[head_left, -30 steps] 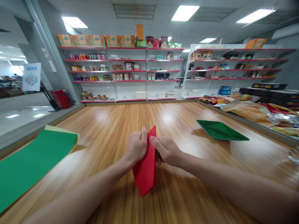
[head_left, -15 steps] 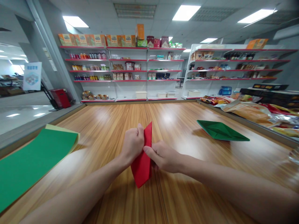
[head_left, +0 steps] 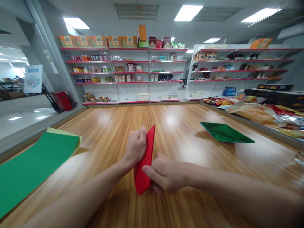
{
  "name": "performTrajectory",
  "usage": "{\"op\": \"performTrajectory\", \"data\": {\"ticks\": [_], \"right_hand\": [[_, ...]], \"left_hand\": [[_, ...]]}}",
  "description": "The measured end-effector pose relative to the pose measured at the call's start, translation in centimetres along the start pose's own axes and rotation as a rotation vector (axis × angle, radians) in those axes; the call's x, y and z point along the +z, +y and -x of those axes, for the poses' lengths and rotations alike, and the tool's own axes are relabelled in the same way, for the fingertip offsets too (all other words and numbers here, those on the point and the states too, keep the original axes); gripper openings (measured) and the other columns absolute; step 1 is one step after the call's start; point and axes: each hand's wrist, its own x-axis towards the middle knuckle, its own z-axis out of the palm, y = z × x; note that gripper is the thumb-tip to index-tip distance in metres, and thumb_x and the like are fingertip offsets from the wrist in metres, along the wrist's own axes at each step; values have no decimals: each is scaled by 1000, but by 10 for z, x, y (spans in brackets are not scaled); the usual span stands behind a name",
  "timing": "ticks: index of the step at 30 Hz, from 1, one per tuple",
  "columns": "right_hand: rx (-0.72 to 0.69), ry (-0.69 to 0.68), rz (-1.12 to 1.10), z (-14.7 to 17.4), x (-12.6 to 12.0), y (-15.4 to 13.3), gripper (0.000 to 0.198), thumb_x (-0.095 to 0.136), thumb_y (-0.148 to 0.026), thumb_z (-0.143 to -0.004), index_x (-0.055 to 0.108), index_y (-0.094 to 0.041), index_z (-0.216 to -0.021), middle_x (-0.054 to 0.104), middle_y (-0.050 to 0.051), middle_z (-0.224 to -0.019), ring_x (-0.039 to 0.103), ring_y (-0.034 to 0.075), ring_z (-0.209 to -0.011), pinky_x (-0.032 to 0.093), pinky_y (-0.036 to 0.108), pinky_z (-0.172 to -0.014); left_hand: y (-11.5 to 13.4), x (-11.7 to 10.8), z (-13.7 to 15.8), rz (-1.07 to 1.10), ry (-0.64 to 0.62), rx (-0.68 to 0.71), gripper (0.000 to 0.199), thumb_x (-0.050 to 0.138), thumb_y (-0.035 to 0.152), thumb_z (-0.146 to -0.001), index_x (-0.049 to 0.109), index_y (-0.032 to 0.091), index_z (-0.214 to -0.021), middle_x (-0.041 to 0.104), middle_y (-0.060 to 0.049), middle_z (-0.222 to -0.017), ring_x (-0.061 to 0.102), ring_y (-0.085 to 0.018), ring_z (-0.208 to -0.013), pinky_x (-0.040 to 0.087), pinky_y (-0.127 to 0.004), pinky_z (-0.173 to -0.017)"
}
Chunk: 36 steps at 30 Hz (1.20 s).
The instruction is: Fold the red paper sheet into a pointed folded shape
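Observation:
Above the middle of the wooden table, a folded piece of red paper [head_left: 144, 164] is tilted, its pointed end away from me. My left hand [head_left: 136, 144] is closed on its left edge near the upper part, thumb up. Lower down, my right hand [head_left: 166, 172] pinches the right edge, with the thumb on the near face and the fingers behind, partly hidden. A folded green paper boat [head_left: 223, 132] lies to the right, apart from both hands. Left of my forearm are green paper sheets [head_left: 40, 155] with a pale yellow edge showing, curled up at the far end.
The wooden table [head_left: 114, 120] has a raised rim. Snack packets [head_left: 254, 112] and dark boxes [head_left: 273, 95] are piled beyond its right edge. Behind stand shelves [head_left: 131, 82] of goods. A clear shiny object [head_left: 299, 158] is cut off at the right.
My right hand has slid down the red paper's edge towards me. The paper has turned slightly, while my left hand keeps nearly the same place.

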Motion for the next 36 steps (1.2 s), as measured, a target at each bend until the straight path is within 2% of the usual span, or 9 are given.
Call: {"op": "performTrajectory", "data": {"ticks": [5,11,13,20,22,26,28,32,36], "right_hand": [[-178,-92,-50,5,3,0,56,21,-20,-95,63,-13,-58,65,4,-53,61,10,-56,50,18,-66],[181,29,-26,-2,5,-10,48,34,-15,-90,57,-14,-48,61,2,-46,60,9,-48,49,17,-56],[213,-4,-33,-3,5,-12,49,35,-14,-90,54,-15,-45,59,1,-43,62,10,-51,50,17,-59],[-135,-126,14,4,5,-15,38,34,-12,-91,65,-10,-68,66,3,-54,64,11,-59,49,16,-58],[-88,-72,22,4,8,-18,40,34,-13,-92,65,-11,-67,64,2,-50,62,10,-54,47,15,-54],[200,156,253,-2,13,-21,40,41,-16,-89,61,-12,-55,59,1,-45,48,7,-37,31,19,-39],[222,177,373,-5,14,-21,35,44,-16,-86,62,-12,-56,59,2,-46,43,7,-35,27,22,-38],[181,89,244,-3,11,-21,42,36,-11,-90,61,-12,-57,55,0,-41,47,7,-35,35,18,-42],[-10,25,100,4,10,-29,41,37,-15,-89,57,-14,-53,60,2,-47,55,9,-43,41,16,-45]], "left_hand": [[3,9,10,59,-170,-52,51,36,50,-85,30,22,-43,28,5,-40,26,-8,-36,19,-23,-36],[-3,0,-2,34,1,-47,50,42,46,-84,26,22,-43,25,5,-41,23,-7,-37,13,-23,-36],[-4,-1,-4,32,24,-40,51,43,46,-84,26,22,-42,24,5,-41,22,-7,-37,12,-23,-36],[3,15,16,111,-142,-69,53,38,51,-85,28,23,-41,28,5,-36,26,-7,-32,19,-21,-33],[3,14,14,112,-92,-81,52,38,50,-85,28,23,-42,27,5,-37,26,-7,-32,19,-22,-32],[-6,3,-1,68,106,-86,50,42,44,-84,28,23,-41,26,5,-39,25,-8,-35,16,-23,-34],[-13,-2,-8,48,180,-97,49,44,39,-83,28,22,-40,25,5,-39,24,-8,-35,14,-24,-35],[-31,-4,-15,90,173,-156,47,50,36,-80,34,21,-38,26,6,-36,26,-7,-34,13,-24,-34],[-51,-6,-22,272,22,-227,45,56,39,-77,32,21,-43,28,8,-36,25,-6,-29,15,-21,-31]]}}
